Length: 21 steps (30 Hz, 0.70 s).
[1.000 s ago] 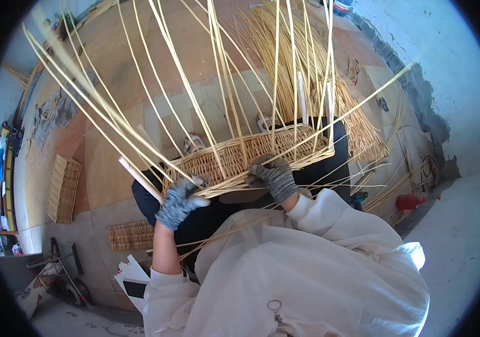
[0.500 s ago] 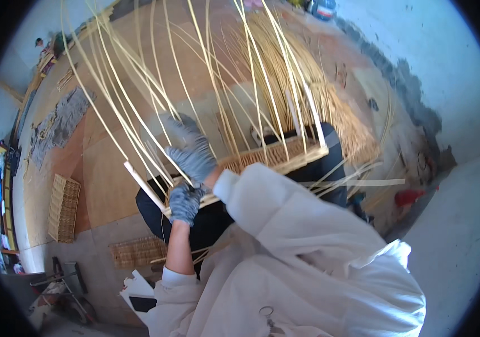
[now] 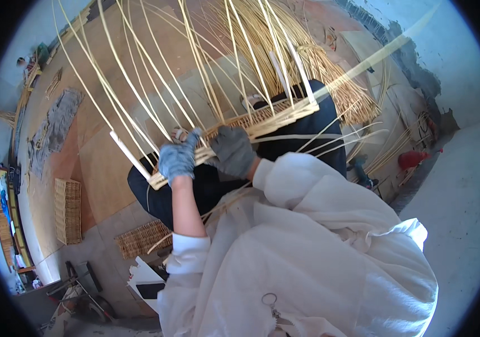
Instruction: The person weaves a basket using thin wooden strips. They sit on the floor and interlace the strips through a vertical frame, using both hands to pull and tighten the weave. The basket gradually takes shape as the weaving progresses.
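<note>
A long, shallow woven wicker piece (image 3: 276, 116) lies across my dark-clad legs (image 3: 321, 147), with long pale rods (image 3: 130, 67) standing up from it and thicker white sticks (image 3: 125, 149) at its ends. Both hands wear grey knitted gloves. My left hand (image 3: 177, 160) is closed on the near edge at the left part, thumb raised. My right hand (image 3: 234, 151) sits just right of it on the same edge, fingers curled; what they grip is hidden. Loose strands trail out past my right hand toward the right.
A thick bundle of willow rods (image 3: 341, 78) lies beyond at right. On the floor are a woven basket (image 3: 67, 210), a wicker panel (image 3: 142, 238), a grey cloth (image 3: 55, 126), a red container (image 3: 411, 160) and a wheeled metal item (image 3: 85, 292). A wall (image 3: 453, 67) rises at right.
My right hand swung left and up among the rods, then came back down beside my left hand. My left hand moved along the rim slightly, and the view shifted.
</note>
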Each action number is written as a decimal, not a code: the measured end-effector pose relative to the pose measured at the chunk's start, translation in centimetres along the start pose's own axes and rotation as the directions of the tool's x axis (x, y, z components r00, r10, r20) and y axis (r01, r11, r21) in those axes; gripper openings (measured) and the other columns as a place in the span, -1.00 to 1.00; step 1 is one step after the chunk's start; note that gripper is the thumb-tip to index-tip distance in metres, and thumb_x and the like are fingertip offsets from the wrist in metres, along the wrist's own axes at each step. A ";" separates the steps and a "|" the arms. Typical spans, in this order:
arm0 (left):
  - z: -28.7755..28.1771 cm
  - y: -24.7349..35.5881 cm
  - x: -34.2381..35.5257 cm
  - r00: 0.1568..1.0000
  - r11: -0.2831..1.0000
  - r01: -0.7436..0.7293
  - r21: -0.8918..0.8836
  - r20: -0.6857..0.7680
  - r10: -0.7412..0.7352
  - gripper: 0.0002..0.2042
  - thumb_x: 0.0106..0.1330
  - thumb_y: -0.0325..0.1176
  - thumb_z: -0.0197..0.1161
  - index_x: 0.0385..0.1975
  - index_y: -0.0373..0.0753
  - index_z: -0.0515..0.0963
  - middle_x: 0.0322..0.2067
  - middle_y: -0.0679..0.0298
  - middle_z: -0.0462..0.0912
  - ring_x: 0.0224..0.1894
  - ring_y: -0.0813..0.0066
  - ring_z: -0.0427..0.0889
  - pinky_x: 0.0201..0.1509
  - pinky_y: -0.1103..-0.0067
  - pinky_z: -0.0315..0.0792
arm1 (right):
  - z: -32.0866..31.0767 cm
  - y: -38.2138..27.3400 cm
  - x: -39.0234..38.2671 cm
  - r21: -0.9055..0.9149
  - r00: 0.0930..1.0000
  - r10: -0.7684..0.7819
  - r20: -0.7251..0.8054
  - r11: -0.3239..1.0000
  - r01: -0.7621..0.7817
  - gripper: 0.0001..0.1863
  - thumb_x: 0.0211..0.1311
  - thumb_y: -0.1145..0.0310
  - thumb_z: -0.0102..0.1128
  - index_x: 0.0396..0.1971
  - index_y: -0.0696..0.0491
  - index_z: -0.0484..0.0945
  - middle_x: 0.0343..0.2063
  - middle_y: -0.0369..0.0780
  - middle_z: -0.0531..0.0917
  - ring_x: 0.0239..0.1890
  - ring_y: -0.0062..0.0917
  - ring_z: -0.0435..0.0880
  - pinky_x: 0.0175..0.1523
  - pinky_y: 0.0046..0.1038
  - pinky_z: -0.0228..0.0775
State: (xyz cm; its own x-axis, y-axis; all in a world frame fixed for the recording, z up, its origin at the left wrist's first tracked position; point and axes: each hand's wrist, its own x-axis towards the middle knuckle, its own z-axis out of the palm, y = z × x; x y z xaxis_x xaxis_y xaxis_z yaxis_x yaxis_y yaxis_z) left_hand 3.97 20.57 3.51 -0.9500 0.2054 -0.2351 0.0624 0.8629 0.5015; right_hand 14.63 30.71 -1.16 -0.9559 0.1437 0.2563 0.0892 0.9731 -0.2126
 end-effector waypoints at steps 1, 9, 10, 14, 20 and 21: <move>1.6 -1.7 2.0 0.998 1.000 -0.007 0.002 -0.063 0.007 -0.21 -0.18 0.28 0.32 -0.28 -0.48 0.53 -0.32 -0.18 0.59 -0.21 0.00 0.60 -0.12 0.34 0.45 | 0.7 -0.3 -0.2 -0.007 1.000 0.014 -0.009 1.000 -0.014 -0.51 -0.12 -0.12 0.19 -0.39 0.04 0.59 -0.34 -0.18 0.56 -0.17 -0.35 0.46 -0.16 -0.24 0.26; -0.4 -7.5 -1.3 0.650 0.703 -0.696 0.142 -0.290 0.702 -0.34 -0.02 -0.12 0.40 0.07 -0.26 0.32 -0.14 0.07 0.47 -0.05 0.19 0.46 0.04 0.36 0.36 | -4.2 1.7 -1.7 -0.003 0.976 0.045 -0.214 0.999 -0.047 -0.47 -0.25 -0.09 0.31 -0.39 0.07 0.54 -0.35 -0.23 0.54 -0.10 -0.33 0.41 0.03 -0.18 0.20; -1.5 -9.0 -2.5 0.663 0.687 -0.699 0.200 -0.180 0.727 -0.42 -0.05 -0.18 0.41 0.01 -0.22 0.42 -0.10 0.07 0.45 -0.03 0.19 0.44 0.03 0.33 0.36 | -4.5 2.9 -2.4 -0.099 0.979 0.040 -0.201 0.993 -0.061 -0.45 -0.26 -0.12 0.30 -0.38 0.06 0.54 -0.35 -0.24 0.54 -0.09 -0.33 0.40 0.05 -0.18 0.19; -1.0 -9.2 -1.6 0.420 0.474 -0.777 0.415 -0.219 0.881 -0.55 -0.12 -0.17 0.40 -0.18 -0.18 0.56 -0.08 0.11 0.48 -0.05 0.07 0.43 0.10 0.26 0.28 | -5.6 3.1 -1.4 -0.123 0.976 0.085 0.202 0.990 -0.061 -0.35 -0.15 -0.22 0.17 -0.23 0.07 0.55 -0.24 -0.16 0.58 0.00 -0.32 0.43 0.13 -0.15 0.10; 2.0 -10.6 0.6 0.583 0.619 -0.659 0.427 -0.229 0.779 -0.50 0.07 -0.16 0.24 0.06 -0.09 0.40 -0.14 0.21 0.52 -0.14 0.20 0.48 -0.01 0.33 0.29 | -1.2 2.6 0.0 -0.056 0.974 0.226 0.002 0.973 -0.226 -0.42 -0.07 -0.20 0.10 -0.27 0.04 0.54 -0.33 -0.17 0.58 -0.18 -0.33 0.53 0.10 -0.10 0.10; 2.4 -9.7 1.2 0.613 0.667 -0.595 0.448 -0.285 0.737 -0.52 0.09 -0.11 0.21 0.05 -0.08 0.41 -0.19 0.28 0.52 -0.19 0.25 0.47 -0.06 0.34 0.29 | -0.8 2.8 1.0 -0.057 0.970 0.230 -0.080 0.970 -0.234 -0.43 -0.08 -0.19 0.11 -0.29 0.04 0.54 -0.35 -0.17 0.58 -0.20 -0.33 0.53 0.07 -0.11 0.11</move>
State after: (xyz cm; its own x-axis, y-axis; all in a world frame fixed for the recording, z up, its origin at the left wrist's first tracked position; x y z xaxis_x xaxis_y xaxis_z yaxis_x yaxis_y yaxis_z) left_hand 2.96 13.54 -3.66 -0.6231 0.6304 0.4630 0.7439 0.6605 0.1020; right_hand 14.10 33.73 -0.75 -0.8844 0.3771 0.2750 0.3267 0.9210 -0.2123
